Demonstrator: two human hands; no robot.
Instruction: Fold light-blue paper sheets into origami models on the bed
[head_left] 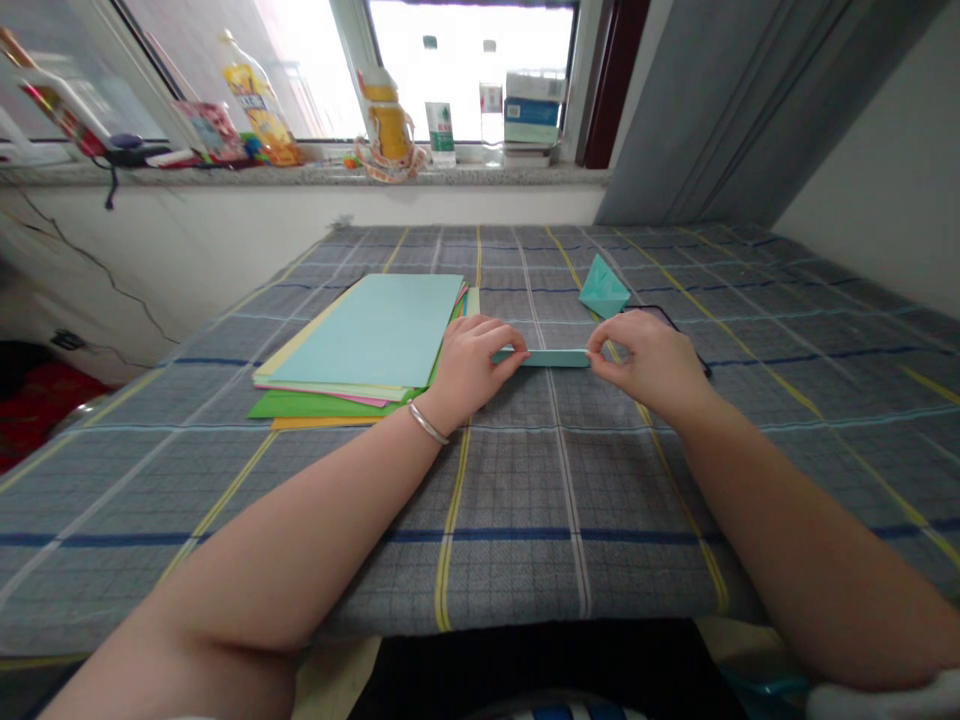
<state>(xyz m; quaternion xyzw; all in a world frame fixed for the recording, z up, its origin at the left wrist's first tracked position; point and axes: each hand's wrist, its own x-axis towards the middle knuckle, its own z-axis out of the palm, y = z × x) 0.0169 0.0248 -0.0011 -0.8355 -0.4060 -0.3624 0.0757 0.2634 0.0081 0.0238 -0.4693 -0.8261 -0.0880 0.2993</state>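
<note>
Head view: mid-frame, a teal strip (559, 358) is pinched by left hand (480, 362) and right hand (651, 362). Its long axis is aligned left-to-right.

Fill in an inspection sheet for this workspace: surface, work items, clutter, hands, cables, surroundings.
Surface: gray checked cloth, a few wrinkles.
Work items: pale blue-green paper strip between the hands; paper stack to its left, edges uneven; turquoise folded paper beyond the strip.
Clutter: dark-edged item partly hidden behind the right hand; identity unclear.
Hands: left hand and right hand each pinch one end of the strip.
Cables: thin cables by the wall at far left; none seen on the cloth.
Surroundings: window, sill holding bottles and boxes, gray curtain.
</note>
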